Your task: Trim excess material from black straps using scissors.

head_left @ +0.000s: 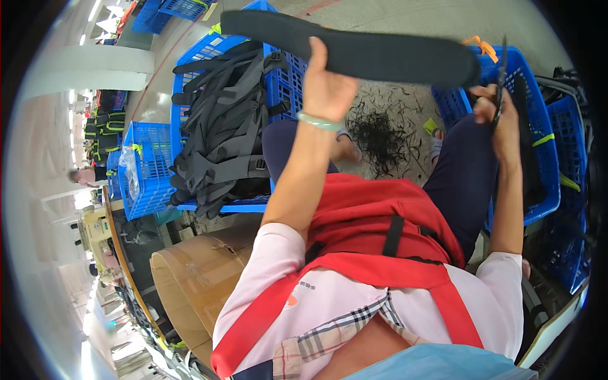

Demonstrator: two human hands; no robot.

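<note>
Held out in front of me is a long, curved black padded strap (399, 56). My left hand (329, 88) grips its lower edge left of the middle, thumb on the near face and the other fingers hidden behind it. At the strap's right end, my right hand (500, 117) is closed around dark scissors (503, 66), blades pointing upward. Their handles are mostly covered by the fingers, and I cannot tell whether the blades touch the strap.
A blue crate (190, 60) heaped with black straps (221, 126) stands left of my knees, another blue crate (546, 164) on the right. Black trimmings (380, 139) litter the floor between my feet. A cardboard box (202, 272) and a smaller blue crate (152, 168) are at left.
</note>
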